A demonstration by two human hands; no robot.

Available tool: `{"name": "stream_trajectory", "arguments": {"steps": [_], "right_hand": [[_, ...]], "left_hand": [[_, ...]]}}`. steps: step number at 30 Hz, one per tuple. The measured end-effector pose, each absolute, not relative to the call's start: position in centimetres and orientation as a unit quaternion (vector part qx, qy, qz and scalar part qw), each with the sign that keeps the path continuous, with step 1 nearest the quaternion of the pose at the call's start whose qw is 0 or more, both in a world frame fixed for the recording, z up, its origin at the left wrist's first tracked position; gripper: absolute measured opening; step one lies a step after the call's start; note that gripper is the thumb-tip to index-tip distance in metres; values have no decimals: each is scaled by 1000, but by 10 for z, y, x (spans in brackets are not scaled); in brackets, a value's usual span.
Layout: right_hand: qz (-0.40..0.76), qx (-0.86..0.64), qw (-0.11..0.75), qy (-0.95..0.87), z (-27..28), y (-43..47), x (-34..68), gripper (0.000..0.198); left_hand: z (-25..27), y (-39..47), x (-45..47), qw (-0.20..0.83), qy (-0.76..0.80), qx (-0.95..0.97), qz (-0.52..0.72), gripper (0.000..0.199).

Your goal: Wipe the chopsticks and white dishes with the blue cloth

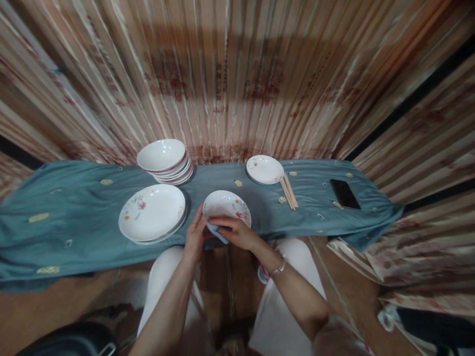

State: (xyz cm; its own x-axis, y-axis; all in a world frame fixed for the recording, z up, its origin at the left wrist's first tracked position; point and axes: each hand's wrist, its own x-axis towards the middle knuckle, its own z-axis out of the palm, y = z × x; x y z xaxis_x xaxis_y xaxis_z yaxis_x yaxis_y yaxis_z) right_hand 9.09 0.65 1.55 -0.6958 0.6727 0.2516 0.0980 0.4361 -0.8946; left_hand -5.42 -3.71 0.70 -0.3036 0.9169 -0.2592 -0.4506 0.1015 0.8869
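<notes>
A white plate (224,201) with small printed flowers is tilted up at the front edge of the table, in front of my knees. My left hand (196,233) grips its left rim, fingers closed round the edge. In my right hand (237,232) is a light blue cloth (218,231), pressed against the plate's near side. Part of the plate's lower rim is hidden behind my hands. Just left of it lies a stack of large flowered plates (153,213).
Stacked bowls (162,155) stand at the back left. Small plates (264,169) sit at the back right, with wooden chopsticks (288,192) beside them. A black phone (345,194) lies farther right on the blue-green tablecloth (89,217). Pleated curtains (222,89) hang behind.
</notes>
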Motion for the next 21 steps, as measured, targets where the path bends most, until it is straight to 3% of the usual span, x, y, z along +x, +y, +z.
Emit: {"name": "stream_trajectory", "arguments": {"steps": [21], "right_hand": [[342,-268,281,-856,6,31,69,54]], "left_hand": [[6,-37,-57,533,510,259,623,78]]}}
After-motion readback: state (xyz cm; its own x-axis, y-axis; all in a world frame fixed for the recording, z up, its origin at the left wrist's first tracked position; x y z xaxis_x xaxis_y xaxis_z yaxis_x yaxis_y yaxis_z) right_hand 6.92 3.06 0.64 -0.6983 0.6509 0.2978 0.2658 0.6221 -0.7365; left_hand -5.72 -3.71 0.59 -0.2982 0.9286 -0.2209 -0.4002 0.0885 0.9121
